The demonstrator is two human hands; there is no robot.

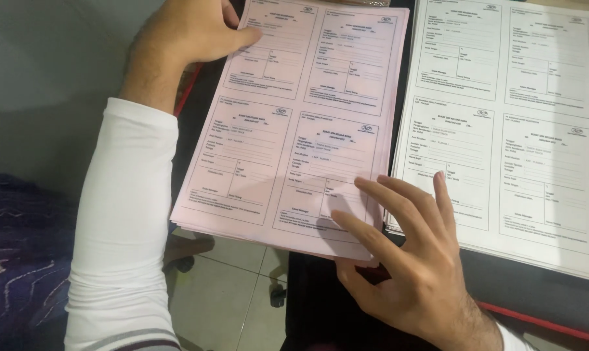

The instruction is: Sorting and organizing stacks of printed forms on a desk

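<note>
Step in hand: squaring up or separating sheets of the pink stack of forms (294, 123), by the look of both hands on it at once.
Left hand (190, 29): rests on the far left corner of the pink stack, thumb lying flat across the top sheet and fingers curled over the edge; it pins the paper and pinches nothing that I can see.
Right hand (405, 260): fingers spread and flat, their tips on the near right corner of the pink stack; this grip is splayed wide, pressing down, not closed on a sheet.
Pink stack: lies on the dark tabletop (541, 292), its near edge overhanging toward the tiled floor (223, 292).
White stack of forms (502, 123): just beside the pink one on the right, touched by neither hand.
Next move calls for: a light slide of the right fingertips to lift a single top sheet, while the left hand holds the rest steady, so the overhanging pile does not slip off.
</note>
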